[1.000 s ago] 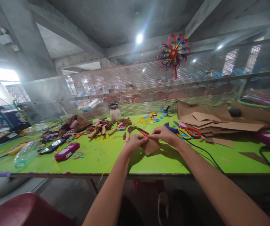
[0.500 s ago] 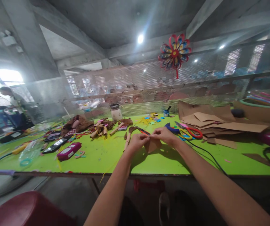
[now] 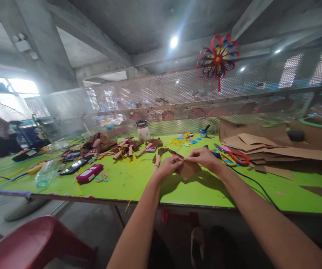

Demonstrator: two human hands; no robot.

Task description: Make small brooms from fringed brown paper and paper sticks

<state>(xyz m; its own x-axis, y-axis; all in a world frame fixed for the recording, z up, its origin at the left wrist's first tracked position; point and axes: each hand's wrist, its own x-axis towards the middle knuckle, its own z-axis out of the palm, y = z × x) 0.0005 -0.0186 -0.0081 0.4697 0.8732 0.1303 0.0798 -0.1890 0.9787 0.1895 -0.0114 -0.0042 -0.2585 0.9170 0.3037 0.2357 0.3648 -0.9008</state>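
Brown paper piece, pinched by left hand and right hand above the green table, appears unfinished, though fingers obscure its edge; rolled pieces lie formed, stacked sheets unworked.

Paper: small, brown, plain. We hold it pinched at top, tilted, one corner pointing down, over tabletop, nearer front edge than back.

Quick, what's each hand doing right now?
Left hand: closed, fingers pinching the brown paper near its top.
Right hand: closed, fingertips pinching the same paper's upper edge.
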